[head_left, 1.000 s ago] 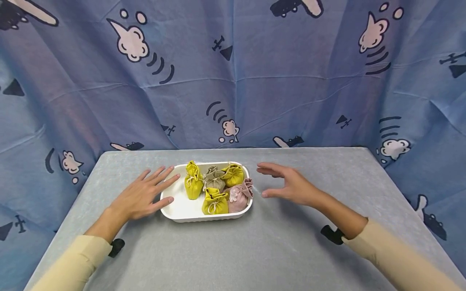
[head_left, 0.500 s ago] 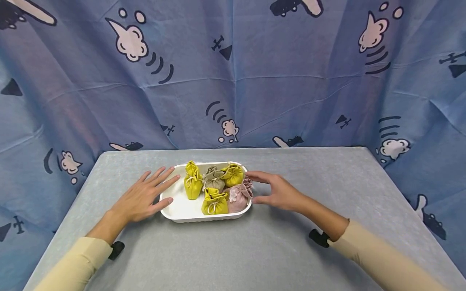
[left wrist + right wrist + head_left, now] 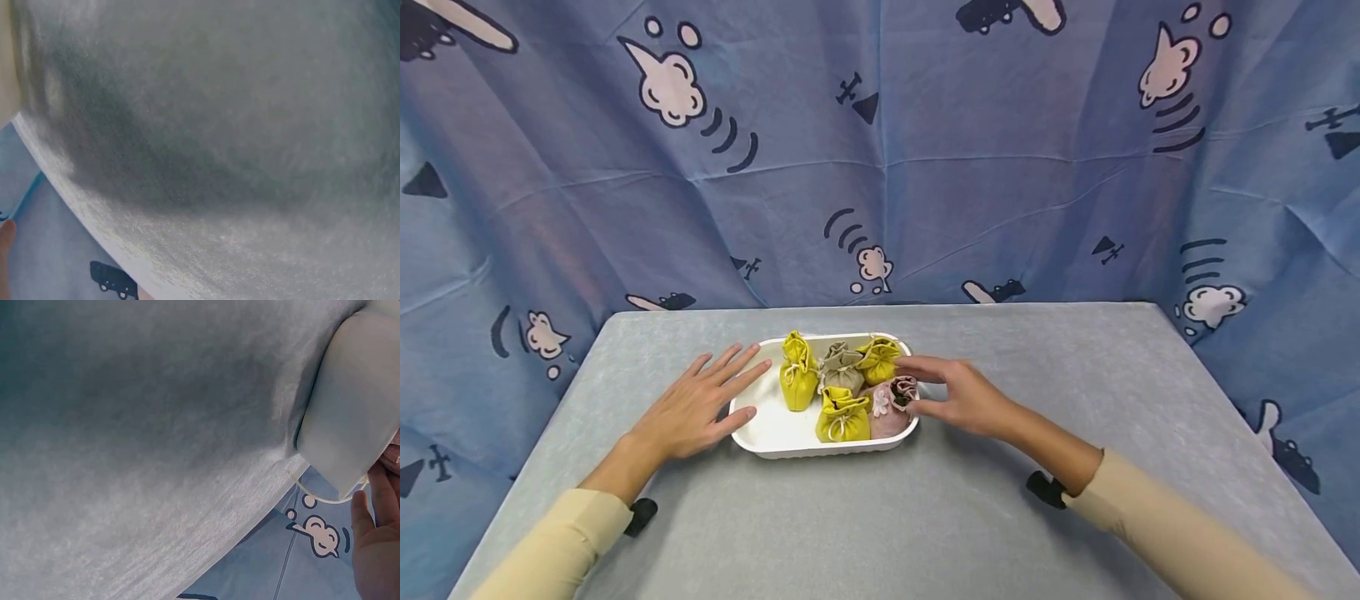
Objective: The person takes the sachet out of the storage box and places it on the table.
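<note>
Behind the smooth white tray [image 3: 767,421] hangs a creased blue curtain [image 3: 880,125]; beneath it spreads a nappy grey table [image 3: 880,517]. At the tray's left rim I see the left hand [image 3: 688,408], fingers straight and spread. Over its right rim, the right hand [image 3: 966,396] has come in around the pink pouch [image 3: 889,423] in the near right corner, whose ruffled neck [image 3: 902,388] now tips inward. Handling seems begun, though I cannot tell whether the fingers grip. Soft, plump yellow pouches [image 3: 799,383] and a grey one [image 3: 841,371] share the tray.
</note>
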Demonstrator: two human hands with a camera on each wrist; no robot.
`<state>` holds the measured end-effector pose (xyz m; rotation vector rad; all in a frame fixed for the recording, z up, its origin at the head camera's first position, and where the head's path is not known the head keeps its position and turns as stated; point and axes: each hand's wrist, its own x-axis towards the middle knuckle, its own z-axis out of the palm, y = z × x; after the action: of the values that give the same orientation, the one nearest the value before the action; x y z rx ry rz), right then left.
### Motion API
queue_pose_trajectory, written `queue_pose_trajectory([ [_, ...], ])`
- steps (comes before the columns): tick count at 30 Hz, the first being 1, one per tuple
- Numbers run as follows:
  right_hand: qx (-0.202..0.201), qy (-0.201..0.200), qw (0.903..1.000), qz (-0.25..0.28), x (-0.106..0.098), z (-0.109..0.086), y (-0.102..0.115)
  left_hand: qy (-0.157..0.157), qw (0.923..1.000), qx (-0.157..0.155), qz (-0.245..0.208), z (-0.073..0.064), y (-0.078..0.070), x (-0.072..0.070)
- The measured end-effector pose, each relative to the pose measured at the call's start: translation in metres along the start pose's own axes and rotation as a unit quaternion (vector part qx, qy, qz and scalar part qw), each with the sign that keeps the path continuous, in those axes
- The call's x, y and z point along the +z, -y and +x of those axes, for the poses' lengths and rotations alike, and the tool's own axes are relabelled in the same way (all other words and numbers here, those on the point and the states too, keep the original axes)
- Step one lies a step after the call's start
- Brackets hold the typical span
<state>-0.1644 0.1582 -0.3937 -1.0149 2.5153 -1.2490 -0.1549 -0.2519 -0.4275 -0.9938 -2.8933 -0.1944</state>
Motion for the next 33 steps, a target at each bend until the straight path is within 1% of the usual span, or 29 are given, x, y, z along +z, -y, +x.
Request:
queue_pose_trajectory([
  [3, -0.011, 0.011, 0.9999, 0.002, 0.001, 0.002, -0.001, -0.001, 1.0000, -0.002, -0.002, 0.000, 0.000, 0.001],
  [10, -0.019, 0.045, 0.9988, -0.005, -0.004, 0.002, -0.003, -0.006, 1.0000, 0.004, 0.001, 0.003, 0.001, 0.000],
  [14, -0.027, 0.058, 0.9979, -0.008, -0.004, 0.004, -0.003, -0.003, 1.0000, 0.003, 0.001, 0.002, 0.001, 0.000],
  [19, -0.022, 0.055, 0.9982, -0.007, -0.002, 0.006, -0.004, -0.002, 1.0000, 0.002, 0.000, 0.001, 0.001, 0.001],
  [28, -0.035, 0.054, 0.9978, -0.014, 0.002, 0.013, -0.002, -0.005, 1.0000, 0.001, -0.006, 0.001, 0.000, 0.001],
  [33, -0.023, 0.055, 0.9979, -0.024, 0.004, 0.017, -0.001, -0.007, 0.9999, 0.001, -0.010, 0.001, 0.000, 0.002],
])
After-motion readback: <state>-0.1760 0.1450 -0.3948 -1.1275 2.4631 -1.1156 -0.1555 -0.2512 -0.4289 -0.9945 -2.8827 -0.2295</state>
